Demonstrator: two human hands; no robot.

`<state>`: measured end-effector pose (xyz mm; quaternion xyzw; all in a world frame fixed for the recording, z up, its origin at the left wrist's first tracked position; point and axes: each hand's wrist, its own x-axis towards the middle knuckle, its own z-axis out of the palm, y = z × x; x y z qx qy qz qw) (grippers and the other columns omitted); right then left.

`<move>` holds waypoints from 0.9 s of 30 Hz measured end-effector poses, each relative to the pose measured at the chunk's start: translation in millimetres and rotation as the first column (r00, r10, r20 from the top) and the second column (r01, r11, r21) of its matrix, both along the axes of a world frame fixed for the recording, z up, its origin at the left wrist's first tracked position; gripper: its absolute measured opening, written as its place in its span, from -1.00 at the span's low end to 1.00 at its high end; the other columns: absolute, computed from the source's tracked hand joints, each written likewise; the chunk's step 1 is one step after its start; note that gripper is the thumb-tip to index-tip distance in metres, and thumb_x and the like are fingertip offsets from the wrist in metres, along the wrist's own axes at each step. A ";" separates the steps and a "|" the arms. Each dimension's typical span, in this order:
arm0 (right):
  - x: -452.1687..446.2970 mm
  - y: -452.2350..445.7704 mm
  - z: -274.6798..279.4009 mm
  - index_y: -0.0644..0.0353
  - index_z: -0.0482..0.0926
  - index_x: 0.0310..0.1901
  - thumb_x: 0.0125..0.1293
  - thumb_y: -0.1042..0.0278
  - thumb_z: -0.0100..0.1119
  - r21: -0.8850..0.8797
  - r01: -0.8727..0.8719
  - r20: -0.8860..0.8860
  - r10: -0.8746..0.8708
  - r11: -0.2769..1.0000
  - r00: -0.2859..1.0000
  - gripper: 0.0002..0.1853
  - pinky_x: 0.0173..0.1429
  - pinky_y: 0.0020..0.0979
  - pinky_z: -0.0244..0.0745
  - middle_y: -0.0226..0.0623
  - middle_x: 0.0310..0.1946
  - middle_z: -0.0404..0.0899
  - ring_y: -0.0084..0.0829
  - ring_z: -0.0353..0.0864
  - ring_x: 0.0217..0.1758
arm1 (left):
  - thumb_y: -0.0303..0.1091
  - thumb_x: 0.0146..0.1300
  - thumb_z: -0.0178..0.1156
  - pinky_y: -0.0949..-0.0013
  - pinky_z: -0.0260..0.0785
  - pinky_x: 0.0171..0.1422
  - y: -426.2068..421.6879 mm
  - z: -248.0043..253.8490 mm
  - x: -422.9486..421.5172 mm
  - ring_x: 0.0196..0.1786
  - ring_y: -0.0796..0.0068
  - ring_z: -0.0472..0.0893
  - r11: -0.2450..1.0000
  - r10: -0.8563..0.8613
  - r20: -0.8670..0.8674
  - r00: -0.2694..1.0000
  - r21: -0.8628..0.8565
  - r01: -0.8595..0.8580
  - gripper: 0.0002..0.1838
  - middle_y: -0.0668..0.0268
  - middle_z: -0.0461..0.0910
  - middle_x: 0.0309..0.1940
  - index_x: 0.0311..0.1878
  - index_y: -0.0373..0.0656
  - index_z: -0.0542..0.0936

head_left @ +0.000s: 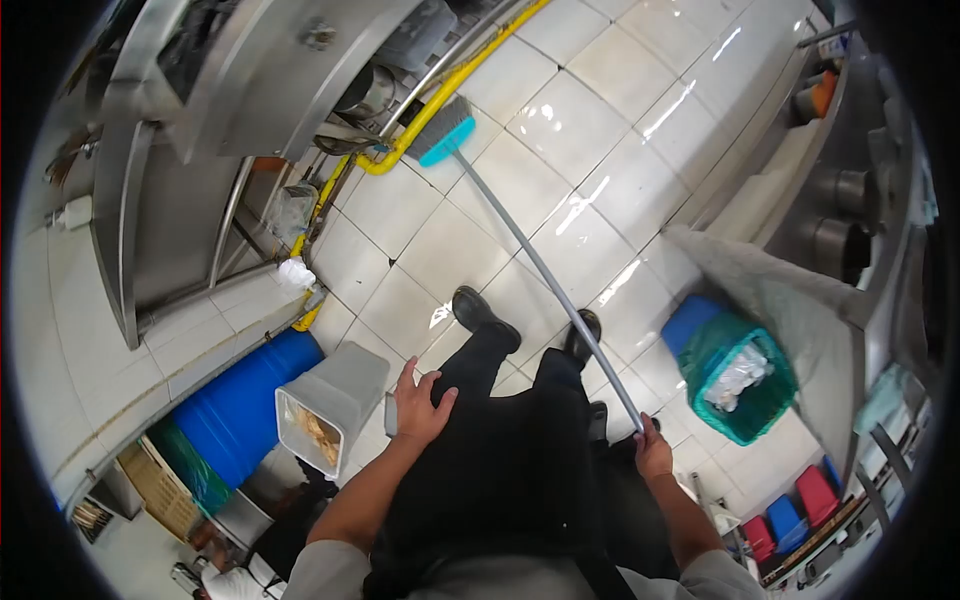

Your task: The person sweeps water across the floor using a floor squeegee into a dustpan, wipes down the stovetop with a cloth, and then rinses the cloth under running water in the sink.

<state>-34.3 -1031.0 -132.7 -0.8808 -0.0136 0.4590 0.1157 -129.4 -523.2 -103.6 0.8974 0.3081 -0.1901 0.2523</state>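
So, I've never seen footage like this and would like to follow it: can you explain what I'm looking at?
There is no machine here, just a person's two bare hands. The single picture comes from a camera worn on the head, looking forward and down. The right hand grips the end of a long grey broom handle. At its far end, the broom head is down on the tiled floor, beside a yellow pipe. The left hand is open, with nothing visible in it. Near it stands a grey bin with something brownish inside; on the other side is a bin with a green liner.
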 end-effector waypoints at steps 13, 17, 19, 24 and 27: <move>220.4 172.0 368.6 0.32 0.54 0.21 0.29 0.35 0.12 0.530 0.633 -0.683 -0.159 0.564 0.713 -0.54 -0.06 -0.35 0.65 -0.07 -0.10 0.72 -0.25 0.76 -0.19 | 0.01 0.45 0.17 -0.08 0.32 0.40 -5.7 84.9 -160.1 0.15 -0.09 0.62 0.773 0.630 0.005 0.777 -0.102 -0.626 -0.58 0.01 0.75 -0.13 -0.05 -0.18 0.75; 249.9 247.3 400.1 0.29 0.47 0.28 0.44 0.30 0.08 0.826 0.421 -0.448 -0.017 0.374 0.894 -0.56 0.03 -0.32 0.65 -0.12 -0.03 0.68 -0.28 0.74 -0.06 | -0.04 0.43 0.17 -0.05 0.44 0.19 -29.1 103.4 -207.8 -0.01 -0.11 0.67 0.562 0.827 0.066 0.558 -0.119 -0.818 -0.56 -0.05 0.75 -0.23 -0.22 -0.28 0.75; 266.4 283.0 399.0 0.25 0.53 0.17 0.40 0.46 0.28 0.890 -0.055 -0.011 0.142 0.452 0.990 -0.66 0.03 -0.41 0.54 -0.27 -0.11 0.58 -0.39 0.62 -0.11 | -0.01 0.42 0.16 -0.03 0.47 0.16 -47.3 108.3 -228.7 -0.01 -0.13 0.67 0.541 0.841 0.122 0.527 -0.153 -0.827 -0.54 -0.07 0.75 -0.19 -0.20 -0.28 0.75; 257.8 389.4 369.7 0.26 0.48 -0.42 0.44 0.31 0.32 0.755 -0.568 0.514 0.242 0.327 0.823 -0.69 0.02 -0.41 0.47 -0.22 -0.25 0.64 -0.41 0.59 -0.16 | 0.00 0.38 0.19 0.04 0.48 0.20 -108.0 112.6 -284.9 0.05 -0.12 0.67 0.337 0.920 -0.091 0.380 -0.311 -0.889 -0.54 -0.07 0.73 -0.07 -0.11 -0.28 0.75; 257.3 440.0 355.4 0.30 0.51 -0.43 0.49 0.24 0.25 0.723 -0.618 0.523 0.340 0.308 0.782 -0.64 -0.13 -0.45 0.39 -0.37 -0.44 0.60 -0.54 0.47 -0.29 | -0.08 0.38 0.20 0.01 0.49 0.18 -156.0 91.6 -312.3 0.07 -0.13 0.65 0.327 0.934 -0.008 0.357 -0.385 -0.863 -0.61 -0.06 0.72 -0.02 -0.03 -0.24 0.73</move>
